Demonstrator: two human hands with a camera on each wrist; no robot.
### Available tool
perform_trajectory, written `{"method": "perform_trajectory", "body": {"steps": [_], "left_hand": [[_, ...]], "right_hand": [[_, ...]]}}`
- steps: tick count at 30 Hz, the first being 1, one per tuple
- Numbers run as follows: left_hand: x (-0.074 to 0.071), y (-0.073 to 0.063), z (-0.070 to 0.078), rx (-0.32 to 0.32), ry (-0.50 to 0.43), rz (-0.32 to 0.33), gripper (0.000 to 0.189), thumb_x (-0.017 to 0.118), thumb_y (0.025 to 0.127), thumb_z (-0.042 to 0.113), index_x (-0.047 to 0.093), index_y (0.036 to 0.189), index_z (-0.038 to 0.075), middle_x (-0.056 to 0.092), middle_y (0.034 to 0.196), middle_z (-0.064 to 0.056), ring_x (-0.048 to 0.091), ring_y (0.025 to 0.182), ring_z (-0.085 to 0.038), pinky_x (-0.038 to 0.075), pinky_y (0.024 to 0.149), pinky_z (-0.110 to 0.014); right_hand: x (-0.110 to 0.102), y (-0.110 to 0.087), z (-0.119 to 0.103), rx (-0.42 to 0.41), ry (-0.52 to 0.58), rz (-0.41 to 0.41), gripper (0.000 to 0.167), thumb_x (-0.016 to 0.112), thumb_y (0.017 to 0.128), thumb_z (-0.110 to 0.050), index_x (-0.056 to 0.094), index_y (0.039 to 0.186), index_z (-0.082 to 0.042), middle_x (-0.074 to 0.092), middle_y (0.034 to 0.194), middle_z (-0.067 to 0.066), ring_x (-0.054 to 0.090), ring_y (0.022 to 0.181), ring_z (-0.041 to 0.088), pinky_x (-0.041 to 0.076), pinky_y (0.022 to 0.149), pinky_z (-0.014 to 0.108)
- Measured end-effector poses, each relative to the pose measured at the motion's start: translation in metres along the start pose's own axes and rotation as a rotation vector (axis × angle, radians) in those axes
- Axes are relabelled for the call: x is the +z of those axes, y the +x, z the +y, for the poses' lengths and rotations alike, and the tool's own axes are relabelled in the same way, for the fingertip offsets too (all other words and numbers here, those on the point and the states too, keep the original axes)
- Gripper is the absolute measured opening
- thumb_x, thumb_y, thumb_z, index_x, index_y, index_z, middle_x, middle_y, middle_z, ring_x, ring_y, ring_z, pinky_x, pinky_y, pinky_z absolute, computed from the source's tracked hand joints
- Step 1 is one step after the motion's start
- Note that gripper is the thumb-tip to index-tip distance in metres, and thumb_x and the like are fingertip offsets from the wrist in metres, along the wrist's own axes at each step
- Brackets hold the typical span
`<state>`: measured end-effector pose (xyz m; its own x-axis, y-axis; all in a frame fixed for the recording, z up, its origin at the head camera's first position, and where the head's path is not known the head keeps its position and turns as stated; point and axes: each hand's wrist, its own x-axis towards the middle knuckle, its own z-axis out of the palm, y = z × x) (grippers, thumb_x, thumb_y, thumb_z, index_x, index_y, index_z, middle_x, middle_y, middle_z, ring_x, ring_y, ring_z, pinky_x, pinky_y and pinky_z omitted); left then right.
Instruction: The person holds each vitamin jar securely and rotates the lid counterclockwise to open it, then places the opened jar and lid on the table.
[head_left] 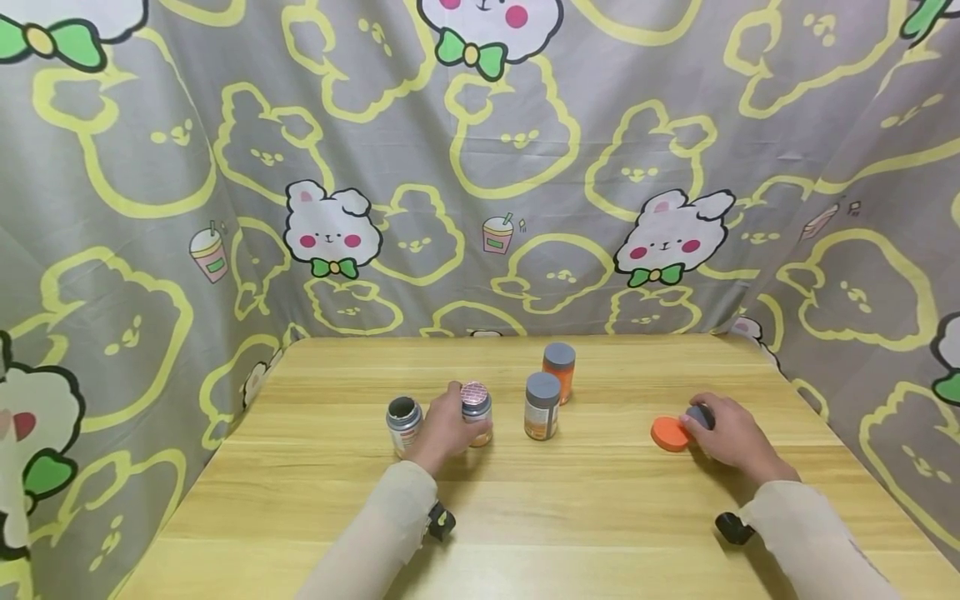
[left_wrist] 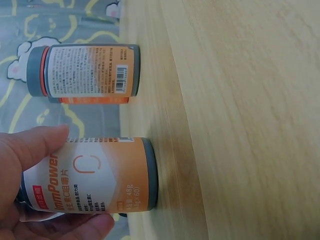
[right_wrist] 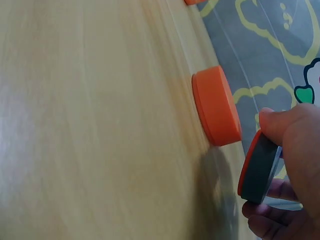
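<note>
My left hand (head_left: 447, 427) grips an upright supplement bottle (left_wrist: 90, 175), thumb on one side and fingers on the other. This bottle has an orange and white label and a patterned seal (head_left: 475, 392) over its mouth. Just left of that hand stands a second bottle (head_left: 403, 421), lidless, its dark mouth showing. Over at the right, my right hand (head_left: 731, 437) pinches a grey lid (right_wrist: 261, 167) with an orange rim by its edge. Beside it an orange lid (head_left: 670, 434) lies on the table, also seen in the right wrist view.
Two capped bottles stand near the middle of the wooden table (head_left: 570, 517): a grey-lidded one with a label (head_left: 542, 408) and, behind it, an orange one (head_left: 559, 371). A patterned curtain (head_left: 525, 183) hangs round the back and sides.
</note>
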<state>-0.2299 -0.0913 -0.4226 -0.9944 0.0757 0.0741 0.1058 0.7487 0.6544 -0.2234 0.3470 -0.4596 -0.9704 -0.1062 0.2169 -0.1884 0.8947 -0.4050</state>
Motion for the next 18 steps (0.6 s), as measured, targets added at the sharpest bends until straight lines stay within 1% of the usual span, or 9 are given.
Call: {"method": "perform_trajectory", "body": {"steps": [3,10,14,18], "left_hand": [[0.000,0.000,0.000,0.005,0.010,0.001,0.076,0.082,0.078,0.027,0.041,0.132,-0.005,0.060,0.114,-0.022,0.061,0.102,-0.034,0.049,0.088,-0.045],[0.000,0.001,0.000,0.017,0.012,0.003,0.073,0.082,0.078,0.028,0.043,0.130,-0.005,0.061,0.112,-0.020,0.061,0.101,-0.032,0.049,0.087,-0.044],[0.000,0.000,0.000,0.015,0.005,-0.005,0.072,0.082,0.078,0.027,0.043,0.130,-0.004,0.061,0.113,-0.020,0.061,0.102,-0.032,0.049,0.088,-0.044],[0.000,-0.001,0.000,0.003,-0.001,-0.013,0.072,0.081,0.079,0.027,0.042,0.131,-0.004,0.061,0.114,-0.020,0.061,0.103,-0.032,0.048,0.089,-0.045]], "right_hand": [[0.001,-0.002,0.003,-0.002,0.003,0.017,0.044,0.062,0.094,-0.034,0.055,0.118,0.002,0.058,0.099,0.025,0.053,0.083,0.035,0.042,0.068,0.047],[0.004,-0.006,0.009,0.017,0.013,0.018,0.043,0.056,0.096,-0.033,0.053,0.121,0.003,0.056,0.104,0.031,0.054,0.091,0.043,0.043,0.074,0.055],[0.006,-0.006,0.012,0.026,-0.002,0.015,0.043,0.054,0.097,-0.030,0.053,0.122,0.004,0.056,0.104,0.033,0.054,0.092,0.045,0.044,0.075,0.057],[0.006,-0.007,0.014,0.017,-0.015,0.004,0.044,0.054,0.097,-0.030,0.054,0.123,0.006,0.056,0.104,0.034,0.055,0.093,0.046,0.044,0.075,0.057]]}}
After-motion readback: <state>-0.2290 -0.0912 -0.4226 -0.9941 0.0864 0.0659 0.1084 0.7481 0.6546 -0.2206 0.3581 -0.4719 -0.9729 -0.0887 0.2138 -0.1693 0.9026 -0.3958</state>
